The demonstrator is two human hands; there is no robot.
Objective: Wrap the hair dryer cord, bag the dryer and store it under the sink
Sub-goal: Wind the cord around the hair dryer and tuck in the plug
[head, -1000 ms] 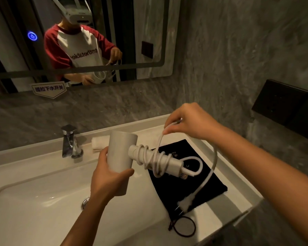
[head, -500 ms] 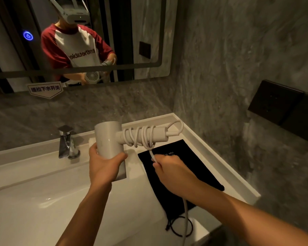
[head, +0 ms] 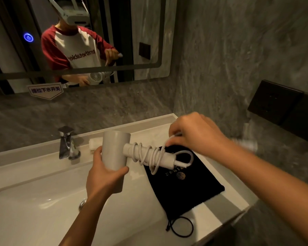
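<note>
Since half a second ago, the right hand has gone from below the handle up to 1 o'clock of it, adding one more turn. At left, the left hand fingers are closed around the dryer barrel, above the sink. The right fingers pinch the cord. Several turns are done; bagging and storing remain. At 5 o'clock the bag lies flat. The plug is blurred.

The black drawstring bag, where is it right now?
In the head view, the flat black fabric drawstring bag lies on the white counter right of the basin, directly beneath the white hair dryer handle, its cord loop toward the front edge.
</note>
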